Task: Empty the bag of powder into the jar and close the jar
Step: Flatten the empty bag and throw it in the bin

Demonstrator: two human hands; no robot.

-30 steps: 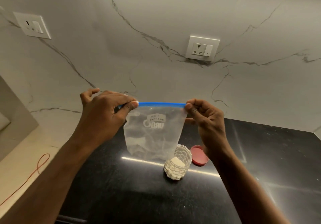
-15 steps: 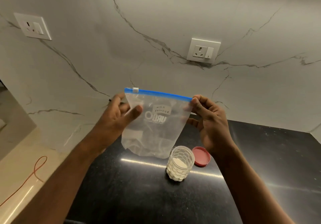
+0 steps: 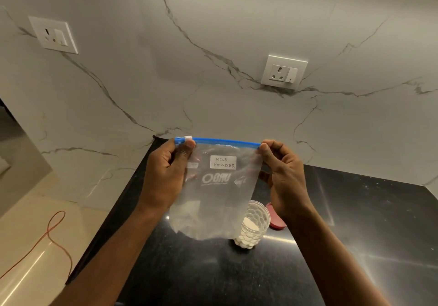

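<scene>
I hold a clear zip bag (image 3: 218, 194) upright in the air, its blue zip strip on top with the white slider at the left end. A white label on it reads MILK POWDER. My left hand (image 3: 166, 175) pinches the top left corner by the slider. My right hand (image 3: 282, 175) pinches the top right corner. The bag looks almost empty, with a little white residue low down. Behind and below it, an open clear textured jar (image 3: 254, 227) with white powder stands on the black counter (image 3: 355, 234). Its red lid (image 3: 276, 220) lies flat just right of the jar, partly behind my right wrist.
A marble wall rises behind the counter with a socket (image 3: 283, 73) at the right and another socket (image 3: 53, 35) at the upper left. The counter's left edge drops to a beige floor where a red cable (image 3: 52, 232) lies.
My left hand has moved from the bag's face up to the top left corner at the slider. The bag now faces me flat and hangs lower, in front of the jar.
</scene>
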